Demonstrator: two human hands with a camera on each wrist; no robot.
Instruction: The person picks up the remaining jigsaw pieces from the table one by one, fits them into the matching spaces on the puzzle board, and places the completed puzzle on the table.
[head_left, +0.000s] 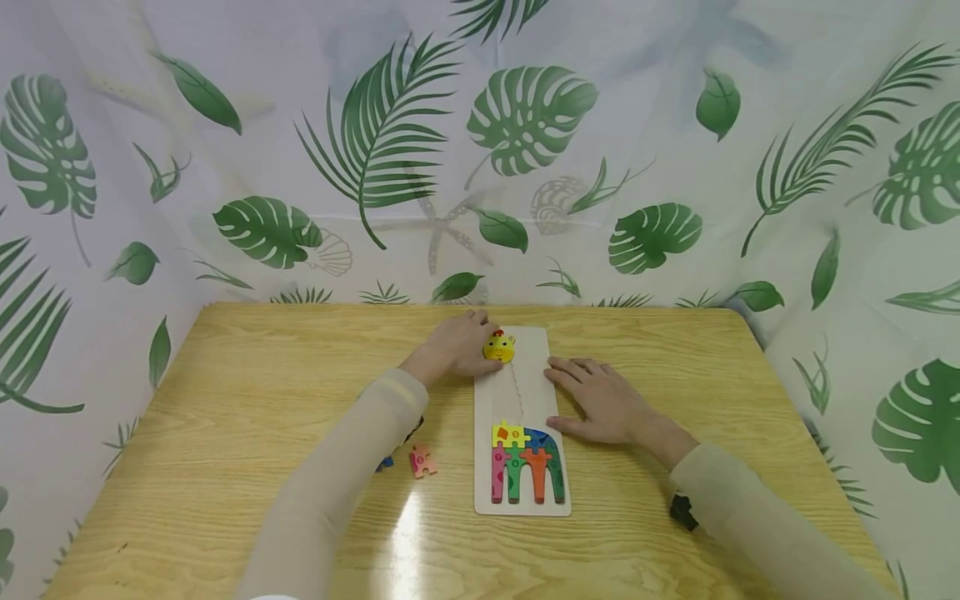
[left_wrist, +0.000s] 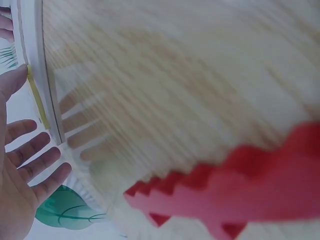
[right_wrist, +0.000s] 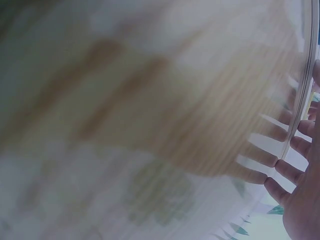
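Note:
My left hand (head_left: 462, 346) pinches a yellow giraffe-head puzzle piece (head_left: 498, 347) between thumb and index finger at the upper end of a pale wooden board (head_left: 534, 375). In the left wrist view the yellow edge of that piece shows beside the thumb, and the other fingers are spread. The fingertips of my right hand (head_left: 597, 403) touch the board's right edge, fingers straight. Joined body and leg pieces (head_left: 525, 442) in yellow, blue, pink, green and orange lie in the lower part of the board. A wavy line runs between head and body.
A pink puzzle piece (head_left: 422, 461) lies left of the board. Beside it a blue piece (head_left: 385, 463) is mostly hidden by the left sleeve. A red scalloped piece (left_wrist: 240, 195) lies close to the left wrist camera. A leaf-patterned cloth (head_left: 420, 167) surrounds the wooden table (head_left: 262, 350).

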